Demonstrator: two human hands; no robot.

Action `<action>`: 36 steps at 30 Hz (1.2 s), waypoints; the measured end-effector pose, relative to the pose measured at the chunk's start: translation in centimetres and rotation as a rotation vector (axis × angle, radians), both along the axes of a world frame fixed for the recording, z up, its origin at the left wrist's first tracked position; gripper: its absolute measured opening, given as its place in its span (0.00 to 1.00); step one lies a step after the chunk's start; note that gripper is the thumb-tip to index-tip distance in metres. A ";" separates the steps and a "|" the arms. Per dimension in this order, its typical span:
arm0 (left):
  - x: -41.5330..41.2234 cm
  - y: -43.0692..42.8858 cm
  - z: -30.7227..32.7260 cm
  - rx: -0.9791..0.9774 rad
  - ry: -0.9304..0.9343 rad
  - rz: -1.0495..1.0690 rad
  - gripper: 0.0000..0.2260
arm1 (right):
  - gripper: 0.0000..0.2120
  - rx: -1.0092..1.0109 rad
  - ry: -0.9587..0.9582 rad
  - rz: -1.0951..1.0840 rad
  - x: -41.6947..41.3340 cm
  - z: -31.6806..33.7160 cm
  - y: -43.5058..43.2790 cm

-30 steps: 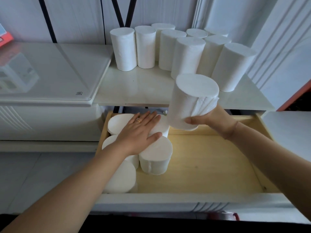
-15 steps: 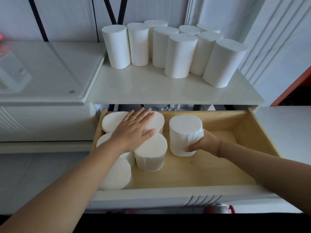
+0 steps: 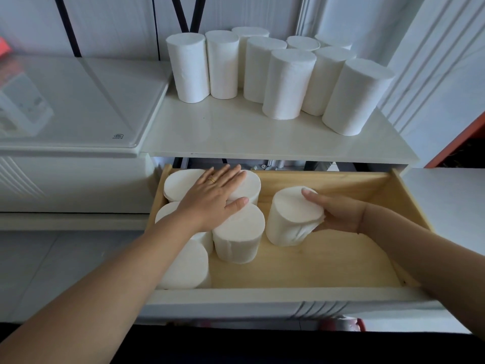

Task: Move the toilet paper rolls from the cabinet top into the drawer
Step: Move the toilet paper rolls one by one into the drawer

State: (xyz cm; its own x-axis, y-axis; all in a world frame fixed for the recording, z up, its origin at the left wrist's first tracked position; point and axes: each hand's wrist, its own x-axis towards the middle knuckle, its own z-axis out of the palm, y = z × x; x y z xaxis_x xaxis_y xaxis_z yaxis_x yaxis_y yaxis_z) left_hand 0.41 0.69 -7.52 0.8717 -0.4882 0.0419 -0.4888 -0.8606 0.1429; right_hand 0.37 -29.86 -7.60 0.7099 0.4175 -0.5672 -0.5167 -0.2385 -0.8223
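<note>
Toilet paper roll (image 3: 294,216) tilted in the drawer (image 3: 328,258).
Right hand (image 3: 338,214) grips its side; left hand (image 3: 212,198) rests flat on stored rolls (image 3: 238,232). It seems not fully seated; next, release, then fetch another from the cabinet top (image 3: 236,132).

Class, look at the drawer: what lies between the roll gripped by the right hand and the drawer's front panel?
In the head view, only bare wooden drawer floor lies between that roll and the front panel.

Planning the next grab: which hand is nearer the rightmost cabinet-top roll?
Right. The right hand grips a drawer roll below the rightmost roll; the left hand rests farther left.
</note>
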 end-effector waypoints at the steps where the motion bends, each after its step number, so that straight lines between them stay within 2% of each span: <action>1: 0.0 0.0 0.0 0.001 0.001 0.000 0.29 | 0.30 -0.034 -0.017 -0.024 0.1 -0.1 0.4; 5: -0.1 -0.1 0.1 0.007 0.004 0.001 0.29 | 0.21 -0.043 0.036 0.075 -0.3 0.4 1.1; 10: 0.0 0.0 0.0 0.007 -0.006 0.001 0.29 | 0.20 0.003 0.162 0.168 -2.3 0.7 1.6; 13: 0.0 -0.1 0.0 0.005 -0.010 0.002 0.29 | 0.16 0.015 0.215 0.252 -4.2 0.9 2.9; 14: 0.0 -0.1 0.0 0.005 -0.011 0.003 0.29 | 0.16 0.006 0.231 0.271 -4.7 0.9 3.4; 17: -0.1 -0.1 -0.1 0.008 -0.008 0.009 0.29 | 0.26 -0.087 0.339 0.262 -6.0 1.1 4.5; 19: -0.2 -0.2 -0.1 0.010 -0.010 0.017 0.29 | 0.29 -0.115 0.383 0.249 -6.4 1.3 5.0; 26: -0.3 -0.2 -0.1 0.002 -0.003 0.014 0.27 | 0.24 -0.051 0.426 0.188 -7.0 1.0 7.9; 36: -0.4 -0.3 0.0 0.010 0.008 0.022 0.27 | 0.25 0.015 0.461 0.131 -7.2 0.9 9.7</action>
